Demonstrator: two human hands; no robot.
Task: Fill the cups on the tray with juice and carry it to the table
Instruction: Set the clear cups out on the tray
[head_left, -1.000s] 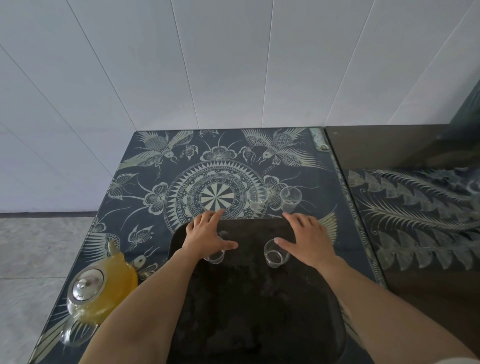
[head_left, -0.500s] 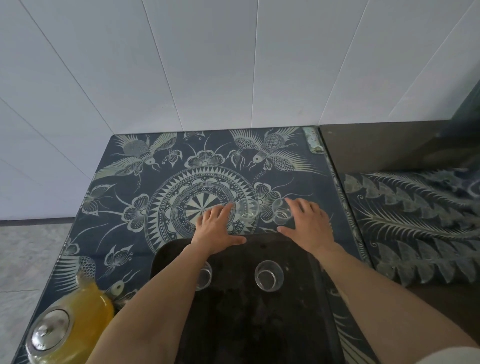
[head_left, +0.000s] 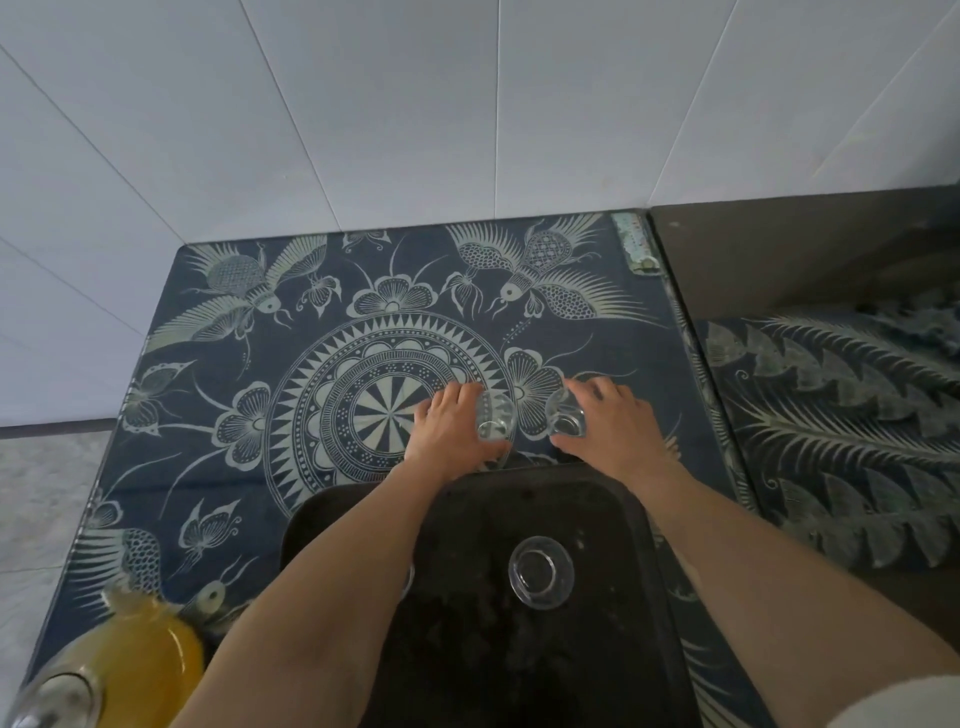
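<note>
A black tray lies at the near edge of the patterned tabletop. One clear glass cup stands on it to the right; a second cup is mostly hidden behind my left forearm. Just beyond the tray's far rim, my left hand is closed around a small clear cup, and my right hand is closed around another clear cup. Both of those cups look tilted. A glass teapot of yellow juice with a metal lid sits at the lower left.
The tabletop is dark blue with pale bird and flower patterns, set against a white panelled wall. A second dark surface adjoins on the right. Grey floor shows at the left.
Both hands moved off the cups on the tray, reached past its far rim and closed on the two cups on the tabletop. The view has tilted downward and closer.
</note>
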